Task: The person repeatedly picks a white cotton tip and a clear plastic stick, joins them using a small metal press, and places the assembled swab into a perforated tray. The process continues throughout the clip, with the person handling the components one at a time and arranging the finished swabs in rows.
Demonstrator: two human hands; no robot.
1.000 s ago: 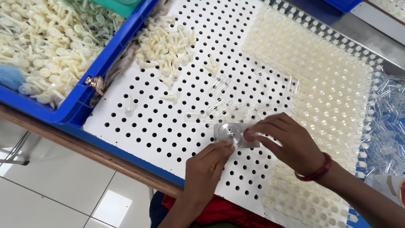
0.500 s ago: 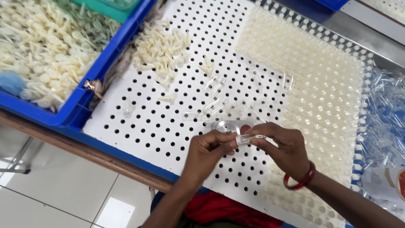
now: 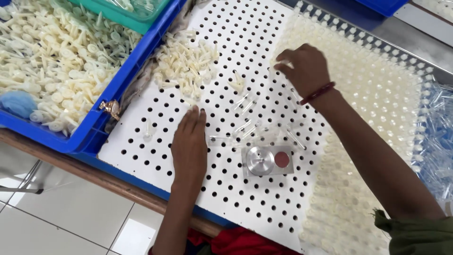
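Left hand [image 3: 189,141] lay flat, fingers together, on the perforated board [image 3: 141,141]; right hand [image 3: 304,66], fingers curled, touched seated cream parts [image 3: 377,104] at upper centre.

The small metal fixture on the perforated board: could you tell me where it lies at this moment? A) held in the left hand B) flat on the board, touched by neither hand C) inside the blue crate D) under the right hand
B: the metal fixture lies flat on the perforated board, with the left hand resting beside it and the right hand up at the filled rows.

A perforated board [image 3: 141,146] lies on the counter [image 3: 71,170], a bin [image 3: 118,89] of plastic parts to its left. A small metal block [image 3: 267,160] sits on the board, between the hands; loose parts [image 3: 186,63] are heaped behind.
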